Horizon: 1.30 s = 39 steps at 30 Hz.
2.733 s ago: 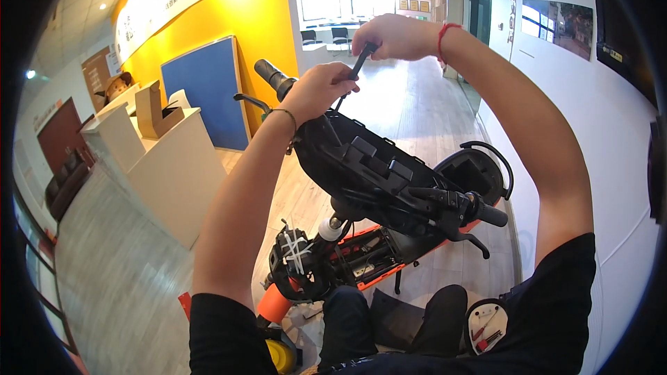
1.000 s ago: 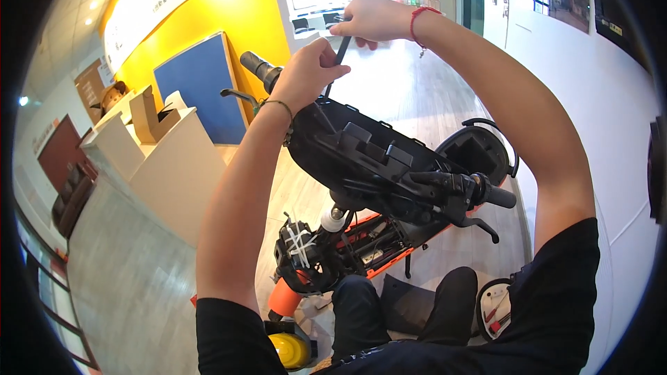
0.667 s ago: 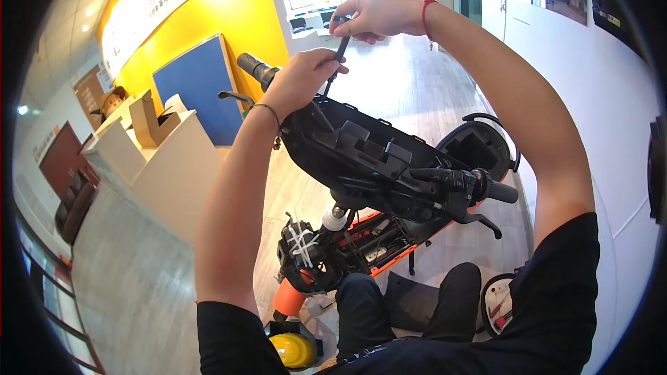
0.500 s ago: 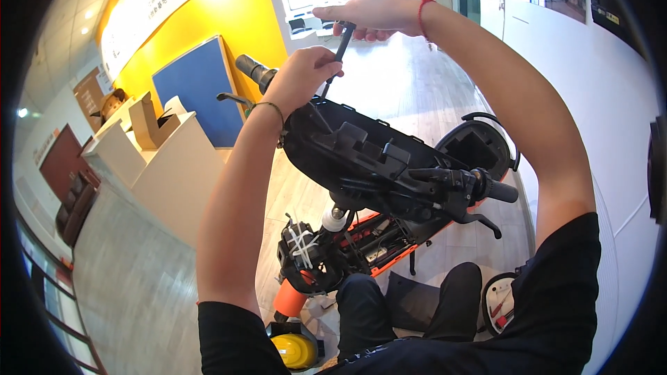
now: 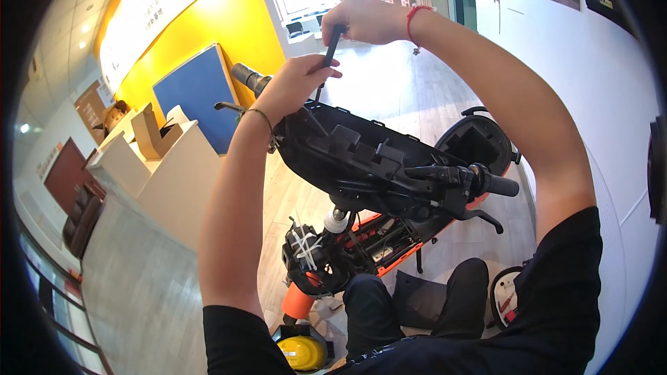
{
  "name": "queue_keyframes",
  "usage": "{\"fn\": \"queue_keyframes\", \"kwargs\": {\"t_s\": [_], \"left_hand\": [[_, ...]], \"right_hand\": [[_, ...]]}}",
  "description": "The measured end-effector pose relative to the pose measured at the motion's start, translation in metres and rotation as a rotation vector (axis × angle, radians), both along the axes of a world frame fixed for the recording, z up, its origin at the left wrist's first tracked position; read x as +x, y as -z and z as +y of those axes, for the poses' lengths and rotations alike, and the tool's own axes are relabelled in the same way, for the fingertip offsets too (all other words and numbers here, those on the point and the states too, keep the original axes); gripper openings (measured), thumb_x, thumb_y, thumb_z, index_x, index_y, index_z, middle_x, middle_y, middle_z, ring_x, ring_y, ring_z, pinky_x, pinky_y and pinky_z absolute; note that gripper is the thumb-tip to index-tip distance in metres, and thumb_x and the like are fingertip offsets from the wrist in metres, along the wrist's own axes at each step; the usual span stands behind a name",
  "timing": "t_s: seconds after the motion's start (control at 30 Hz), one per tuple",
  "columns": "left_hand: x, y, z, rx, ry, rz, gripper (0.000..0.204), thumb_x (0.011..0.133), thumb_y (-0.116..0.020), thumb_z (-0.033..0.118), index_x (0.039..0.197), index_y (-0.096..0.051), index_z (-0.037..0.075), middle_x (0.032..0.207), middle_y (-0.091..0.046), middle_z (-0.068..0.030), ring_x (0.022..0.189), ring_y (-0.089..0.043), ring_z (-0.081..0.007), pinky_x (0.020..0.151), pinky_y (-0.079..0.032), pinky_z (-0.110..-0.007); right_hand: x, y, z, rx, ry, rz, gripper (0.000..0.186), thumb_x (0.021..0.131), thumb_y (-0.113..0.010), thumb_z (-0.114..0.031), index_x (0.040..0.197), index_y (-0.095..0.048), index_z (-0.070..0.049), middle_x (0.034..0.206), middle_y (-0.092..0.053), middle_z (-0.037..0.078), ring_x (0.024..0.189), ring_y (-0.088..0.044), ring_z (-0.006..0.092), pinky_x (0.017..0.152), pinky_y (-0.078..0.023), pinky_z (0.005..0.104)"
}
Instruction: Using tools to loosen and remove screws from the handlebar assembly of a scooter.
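Note:
My left hand [image 5: 295,83] is closed around the lower part of a dark screwdriver-like tool [image 5: 332,46], thumb and fingers pinching it. My right hand [image 5: 365,19] has its fingers curled over the tool's top end. The tool leans slightly, and its thin shaft points down at the far left edge of a black scooter handlebar cover [image 5: 368,149]. Whether its tip sits on a screw is hidden. A black grip with a lever [image 5: 249,78] lies beyond my left wrist; the other handlebar grip [image 5: 501,186] sticks out at the right.
The scooter's open orange frame [image 5: 399,262] shows wiring below the cover. Near my legs are a yellow helmet-like dome [image 5: 302,353] and a round tray [image 5: 505,295] with small red tools. A white counter [image 5: 177,173] stands left, a white wall [image 5: 611,139] right.
My right hand has gone from extended fingers to curled around the tool's top, shifting slightly left and down. My left hand has moved slightly left, still on the tool.

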<state>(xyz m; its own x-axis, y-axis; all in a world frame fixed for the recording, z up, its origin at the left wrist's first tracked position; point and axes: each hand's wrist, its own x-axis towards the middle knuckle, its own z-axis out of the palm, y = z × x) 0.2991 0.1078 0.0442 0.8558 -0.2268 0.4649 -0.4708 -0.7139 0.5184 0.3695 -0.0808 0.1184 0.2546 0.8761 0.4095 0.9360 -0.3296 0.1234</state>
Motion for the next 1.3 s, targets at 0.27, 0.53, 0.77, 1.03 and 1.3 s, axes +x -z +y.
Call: {"fn": "queue_keyframes", "kwargs": {"t_s": [0.27,0.53,0.77,1.03,1.3], "left_hand": [[-0.014,-0.005,-0.014,0.129,-0.409,-0.136,0.033,0.082,-0.069,0.032,0.092,-0.065,0.0,0.08,-0.066,-0.0089,0.072,-0.062,-0.0194,0.071,-0.048,-0.032],[-0.002,0.004,0.002,0.06,-0.172,-0.117,0.032,0.086,-0.066,0.031,0.091,-0.062,0.0,0.081,-0.066,-0.0088,0.071,-0.059,-0.0169,0.071,-0.046,-0.029],[-0.013,-0.005,-0.01,0.185,-0.369,-0.12,0.039,0.084,-0.065,0.035,0.1,-0.061,0.0,0.085,-0.067,-0.0079,0.078,-0.063,-0.0189,0.071,-0.047,-0.032],[-0.006,0.001,-0.002,0.021,-0.159,-0.068,0.032,0.084,-0.07,0.024,0.099,-0.061,-0.004,0.078,-0.063,-0.0078,0.065,-0.052,-0.0135,0.066,-0.044,-0.025],[-0.012,-0.002,-0.006,0.18,-0.343,-0.12,0.032,0.085,-0.066,0.034,0.097,-0.065,0.005,0.084,-0.067,-0.0072,0.074,-0.063,-0.0174,0.07,-0.047,-0.031]], "right_hand": [[-0.04,0.008,0.011,0.223,0.127,0.391,0.048,0.095,-0.049,-0.033,0.126,-0.049,0.004,0.106,-0.064,0.021,0.078,-0.07,0.0215,0.068,-0.056,0.0295],[-0.032,0.002,0.013,0.224,0.18,0.348,0.025,0.096,-0.052,-0.02,0.11,-0.061,-0.001,0.079,-0.065,0.009,0.063,-0.063,0.0146,0.063,-0.053,0.0231],[-0.034,0.003,0.009,0.25,0.132,0.469,0.033,0.091,-0.056,-0.027,0.115,-0.06,-0.005,0.085,-0.065,0.008,0.071,-0.066,0.0155,0.063,-0.05,0.0261],[-0.011,0.018,0.015,0.297,0.073,0.42,0.03,0.093,-0.052,-0.019,0.111,-0.058,0.004,0.096,-0.067,0.015,0.079,-0.067,0.0202,0.075,-0.052,0.0291],[-0.022,0.02,0.024,0.315,0.379,0.205,0.048,0.095,-0.044,-0.04,0.075,-0.067,-0.003,0.058,-0.06,0.008,0.055,-0.061,0.0182,0.059,-0.048,0.0289]]}}
